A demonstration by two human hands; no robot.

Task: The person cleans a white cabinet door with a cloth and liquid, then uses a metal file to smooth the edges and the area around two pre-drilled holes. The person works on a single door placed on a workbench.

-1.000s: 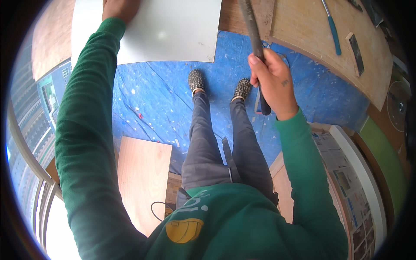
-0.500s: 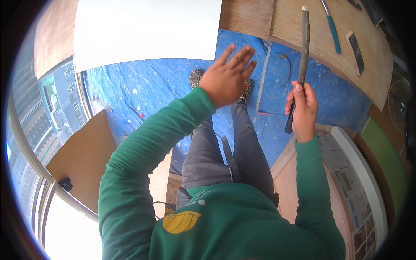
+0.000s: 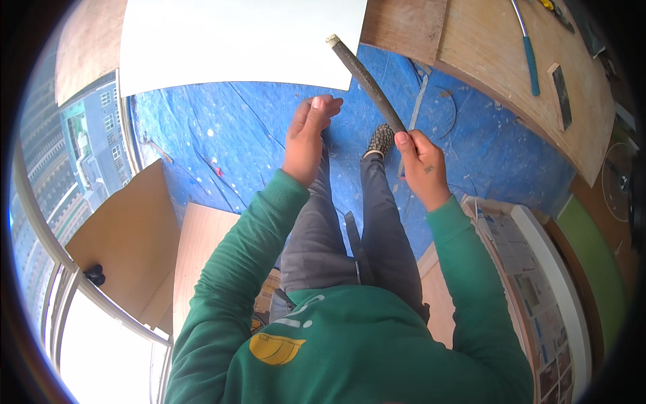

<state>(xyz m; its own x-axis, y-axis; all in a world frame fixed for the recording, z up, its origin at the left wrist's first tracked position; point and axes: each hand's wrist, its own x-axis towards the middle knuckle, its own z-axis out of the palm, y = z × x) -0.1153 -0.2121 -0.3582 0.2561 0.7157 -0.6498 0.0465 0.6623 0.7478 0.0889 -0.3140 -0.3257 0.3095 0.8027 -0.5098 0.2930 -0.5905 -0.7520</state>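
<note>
My right hand (image 3: 424,165) grips the lower part of a dark, bark-like stick (image 3: 367,84), which slants up and to the left, its pale end over the edge of a white sheet (image 3: 235,44). My left hand (image 3: 306,138) is held in the air to the left of the stick, not touching it, with fingers loosely stretched and slightly bent, holding nothing. The white sheet lies at the top of the view, beyond both hands.
A wooden bench (image 3: 491,40) at upper right bears a teal-handled tool (image 3: 529,64) and a dark-faced block (image 3: 560,94). A paint-flecked blue tarp (image 3: 208,128) covers the floor. Plywood (image 3: 202,229) and brown board (image 3: 128,242) lie lower left, beside a window (image 3: 87,141). A newspaper-covered panel (image 3: 528,283) stands lower right.
My left hand has left the white sheet and come down to mid-view. My right hand swung right and down with the stick, then came back leftward, tilting it left again.
</note>
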